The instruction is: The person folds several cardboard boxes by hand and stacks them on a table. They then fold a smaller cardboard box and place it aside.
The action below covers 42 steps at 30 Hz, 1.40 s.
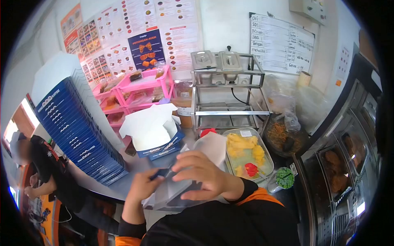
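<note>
My left hand [142, 185] is closed, with a small dark-blue object [159, 174] between thumb and fingers; its kind I cannot make out. Fingers bent and apart, my right hand [207, 177] is held just right of it with nothing visible in its grasp. A pale, see-through sheet [174, 189] is below and between both hands, partly hidden and blurred. Beyond them, an opened white-and-blue cardboard food box [150, 129] rests on the counter. Whitish paper [213, 146] stands behind my right hand.
A tall stack of blue boxes [78, 131] rises at left. On the right are a tray of yellow food [246, 151], a green-topped container [284, 178] and a dark bowl [283, 135]. A metal rack [230, 111] and pink baskets [145, 86] stand behind. Another person [49, 164] is far left.
</note>
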Each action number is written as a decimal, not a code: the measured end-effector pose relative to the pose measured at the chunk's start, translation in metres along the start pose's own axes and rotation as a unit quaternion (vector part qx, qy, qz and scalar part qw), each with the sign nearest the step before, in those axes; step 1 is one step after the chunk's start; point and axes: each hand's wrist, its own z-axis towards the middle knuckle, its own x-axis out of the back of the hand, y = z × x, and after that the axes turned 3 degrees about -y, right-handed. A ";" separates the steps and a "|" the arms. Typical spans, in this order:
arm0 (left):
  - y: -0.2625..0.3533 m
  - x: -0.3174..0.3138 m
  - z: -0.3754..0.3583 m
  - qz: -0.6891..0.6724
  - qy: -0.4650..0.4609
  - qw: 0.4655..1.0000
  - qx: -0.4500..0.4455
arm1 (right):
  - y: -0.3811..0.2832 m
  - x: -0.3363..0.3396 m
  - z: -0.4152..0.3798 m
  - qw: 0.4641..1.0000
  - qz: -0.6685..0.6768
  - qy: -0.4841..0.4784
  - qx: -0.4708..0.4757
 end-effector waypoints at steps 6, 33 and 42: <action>0.002 0.004 -0.005 -0.382 0.198 0.894 -0.126 | 0.004 -0.026 -0.012 0.989 -0.052 -0.127 -0.055; 0.034 -0.037 0.014 -0.643 0.119 0.700 -0.288 | 0.040 -0.070 -0.003 0.983 -0.002 0.183 -0.003; 0.027 -0.028 0.013 -0.651 0.149 0.693 -0.270 | 0.042 -0.078 -0.010 0.988 0.066 0.141 0.010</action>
